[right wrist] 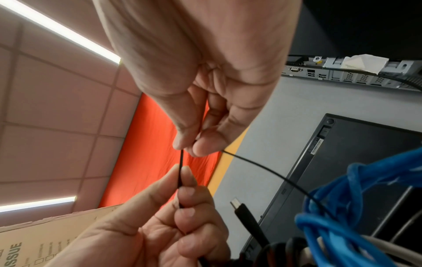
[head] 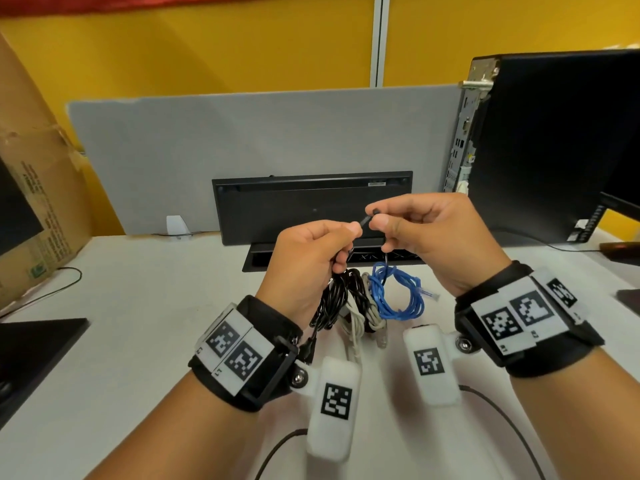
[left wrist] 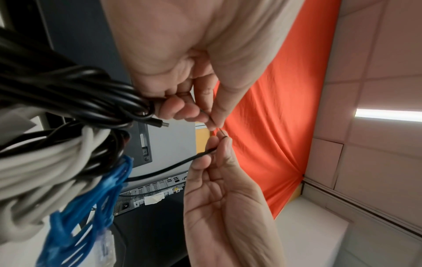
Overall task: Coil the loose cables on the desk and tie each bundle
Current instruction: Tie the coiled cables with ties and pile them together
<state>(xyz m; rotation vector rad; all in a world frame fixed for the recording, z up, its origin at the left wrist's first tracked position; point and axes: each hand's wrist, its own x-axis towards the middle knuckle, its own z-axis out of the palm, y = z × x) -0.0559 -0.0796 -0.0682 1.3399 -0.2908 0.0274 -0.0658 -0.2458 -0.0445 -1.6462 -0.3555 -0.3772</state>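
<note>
Both hands are raised above the white desk [head: 156,306]. My left hand [head: 353,233] pinches a thin stretch of the black cable [head: 365,221] with thumb and forefinger, and its lower fingers hold the coiled black bundle [head: 332,299] hanging below. My right hand [head: 377,216] pinches the same stretch a little further along. In the right wrist view that stretch [right wrist: 181,159] runs taut between my right hand [right wrist: 187,146] and my left hand [right wrist: 182,173]. A black plug [left wrist: 160,123] sticks out of the coil [left wrist: 80,94]. A blue cable coil [head: 398,296] and a grey cable [head: 360,317] lie underneath.
A black keyboard [head: 311,206] stands on edge against the grey divider [head: 242,150], above a cable slot [head: 329,259] in the desk. A computer tower [head: 554,143] stands at the right, a cardboard box [head: 34,202] at the left, and a dark pad [head: 31,355] at the front left.
</note>
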